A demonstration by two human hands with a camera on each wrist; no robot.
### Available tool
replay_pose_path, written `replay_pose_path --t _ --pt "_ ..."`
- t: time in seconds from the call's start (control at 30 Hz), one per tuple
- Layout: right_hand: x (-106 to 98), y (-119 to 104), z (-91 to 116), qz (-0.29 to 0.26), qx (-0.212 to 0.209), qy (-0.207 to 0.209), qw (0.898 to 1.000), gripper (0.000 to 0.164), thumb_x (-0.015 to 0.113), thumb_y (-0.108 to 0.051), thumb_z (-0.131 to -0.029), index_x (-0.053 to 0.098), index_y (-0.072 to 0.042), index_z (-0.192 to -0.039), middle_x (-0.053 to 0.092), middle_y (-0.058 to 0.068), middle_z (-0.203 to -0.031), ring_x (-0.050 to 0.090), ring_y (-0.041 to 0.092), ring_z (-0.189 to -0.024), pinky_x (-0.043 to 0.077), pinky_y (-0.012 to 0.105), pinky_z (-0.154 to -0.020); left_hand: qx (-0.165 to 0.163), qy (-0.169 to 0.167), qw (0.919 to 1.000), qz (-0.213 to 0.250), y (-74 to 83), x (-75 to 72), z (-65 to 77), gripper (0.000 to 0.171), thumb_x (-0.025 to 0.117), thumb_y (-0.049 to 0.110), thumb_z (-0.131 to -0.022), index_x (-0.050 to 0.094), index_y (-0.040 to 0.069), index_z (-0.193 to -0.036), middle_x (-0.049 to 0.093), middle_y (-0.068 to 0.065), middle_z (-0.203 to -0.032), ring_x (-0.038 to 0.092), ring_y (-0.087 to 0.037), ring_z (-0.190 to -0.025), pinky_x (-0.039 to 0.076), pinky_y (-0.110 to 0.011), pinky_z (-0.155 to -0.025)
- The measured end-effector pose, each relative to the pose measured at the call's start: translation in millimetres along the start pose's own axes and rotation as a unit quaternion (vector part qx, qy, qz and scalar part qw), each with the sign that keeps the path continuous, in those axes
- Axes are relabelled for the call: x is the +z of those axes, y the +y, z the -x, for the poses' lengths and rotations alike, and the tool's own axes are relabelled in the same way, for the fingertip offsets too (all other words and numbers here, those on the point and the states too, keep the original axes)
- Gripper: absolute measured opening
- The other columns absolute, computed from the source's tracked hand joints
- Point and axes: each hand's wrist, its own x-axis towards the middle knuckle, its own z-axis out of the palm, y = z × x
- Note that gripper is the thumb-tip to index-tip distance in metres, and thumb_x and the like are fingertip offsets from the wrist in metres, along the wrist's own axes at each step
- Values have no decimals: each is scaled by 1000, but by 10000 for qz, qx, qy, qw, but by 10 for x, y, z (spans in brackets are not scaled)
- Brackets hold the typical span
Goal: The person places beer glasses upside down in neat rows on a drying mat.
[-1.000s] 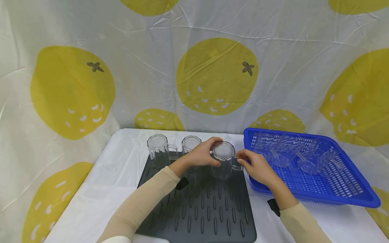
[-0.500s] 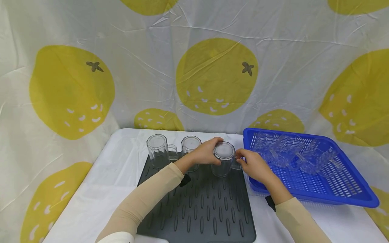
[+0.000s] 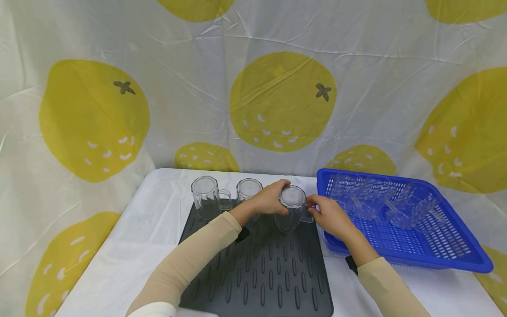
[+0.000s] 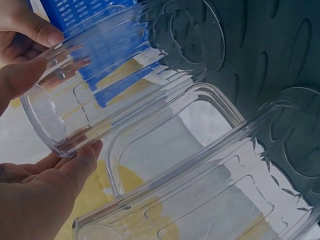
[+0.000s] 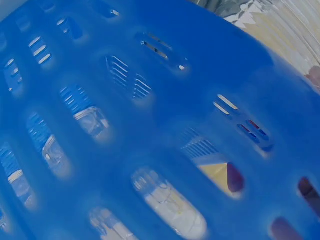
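A clear glass mug (image 3: 290, 213) stands upside down, base up, near the right back of the dark ridged mat (image 3: 273, 273). My left hand (image 3: 269, 199) holds it from the left, thumb and fingers spread round the upper body. In the left wrist view the left hand's fingers (image 4: 55, 182) lie against the mug near its base. At the mug's right, my right hand (image 3: 330, 215) pinches the handle with curled fingers. Two more upturned mugs stand to the left: one mug (image 3: 206, 198) at the back left corner, and another mug (image 3: 248, 190) partly hidden behind the left hand.
A blue perforated basket (image 3: 431, 259) stands right of the mat, holding several clear glasses (image 3: 366, 200) lying inside. Its wall fills most of the right wrist view. White cloth (image 3: 119, 259) covers the table, and a lemon-print curtain (image 3: 190, 101) hangs behind.
The held mug has shifted slightly left, both hands staying on it. The other mugs and the basket have not moved.
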Motion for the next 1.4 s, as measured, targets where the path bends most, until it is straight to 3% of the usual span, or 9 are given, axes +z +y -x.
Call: replay_pose_path --t 0.2,0.4,0.73,0.93,1.2,1.4 --pt "7 12 8 -101 16 105 9999 25 64 1 -91 63 6 -115 65 19 -107 62 37 -99 51 53 -83 264 206 9994 117 -22 -3 4 83 78 7 -75 37 2 -147 46 -12 -145 47 -23 -127 40 -32 -101" --pt "-12 20 28 -182 34 272 9995 28 64 -3 -92 62 5 -119 64 21 -112 60 40 -105 49 55 -87 301 347 9986 263 -37 -7 42 81 78 7 -77 37 2 -147 44 -12 -147 44 -25 -132 38 -35 -106" --pt "-67 11 122 -272 83 486 9984 32 61 -7 -95 60 5 -124 61 21 -119 56 41 -113 45 57 -92 451 604 9949 672 -69 -51 247 76 74 6 -84 35 3 -149 38 -12 -151 37 -26 -137 34 -34 -110" --pt "-100 -26 188 -381 102 570 9976 31 60 -9 -97 59 4 -125 60 21 -122 54 42 -115 45 58 -91 653 817 9895 1000 -76 -58 484 73 71 4 -87 34 3 -149 37 -10 -152 37 -25 -138 34 -34 -109" --pt "-99 -99 307 -488 27 936 9944 33 60 -10 -97 58 3 -128 60 21 -121 55 41 -115 44 59 -92 995 1338 9770 1330 -180 -8 934 67 71 5 -88 39 4 -146 47 -11 -144 45 -24 -132 37 -35 -107" --pt "-73 -112 412 -570 -83 1521 9867 29 61 -5 -94 61 2 -123 62 20 -117 56 40 -111 45 60 -89 839 1514 9758 1336 -283 75 1279 60 72 8 -89 45 6 -142 54 -11 -136 51 -23 -125 42 -38 -103"
